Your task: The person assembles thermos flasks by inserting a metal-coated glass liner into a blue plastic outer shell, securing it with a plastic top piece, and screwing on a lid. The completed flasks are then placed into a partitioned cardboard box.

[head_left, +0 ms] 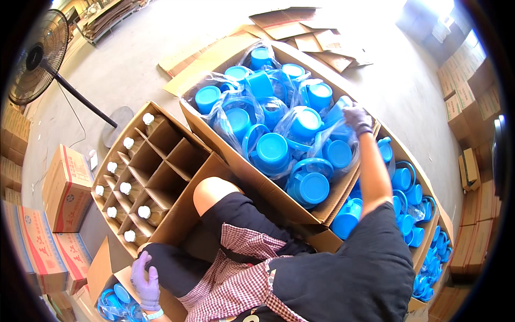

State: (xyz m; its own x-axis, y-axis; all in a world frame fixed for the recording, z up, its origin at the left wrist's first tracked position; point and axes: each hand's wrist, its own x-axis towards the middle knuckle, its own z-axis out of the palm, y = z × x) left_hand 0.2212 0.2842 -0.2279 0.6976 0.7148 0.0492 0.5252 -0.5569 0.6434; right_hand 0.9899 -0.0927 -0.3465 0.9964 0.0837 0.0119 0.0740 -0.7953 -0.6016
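My right hand (358, 119), in a thin purple glove, reaches into the far right corner of a large cardboard box (212, 137). Its fingers are closed at the upper end of a tilted blue plastic jug (336, 111) wrapped in clear film; the exact grip is partly hidden. Several blue jugs with round lids and handles, such as this jug (272, 148), fill that box in clear bags. My left hand (146, 282), gloved too, is raised beside my knee with fingers apart and nothing in it. Under it stands a small open box with blue jugs (122, 293).
Left of my knees, a divided carton (161, 214) holds several white-capped bottles (144, 211) in some compartments. More boxes of blue jugs (403, 178) stand at the right. A standing fan (35, 56), stacked cartons (72, 182) and flattened cardboard (300, 32) are around.
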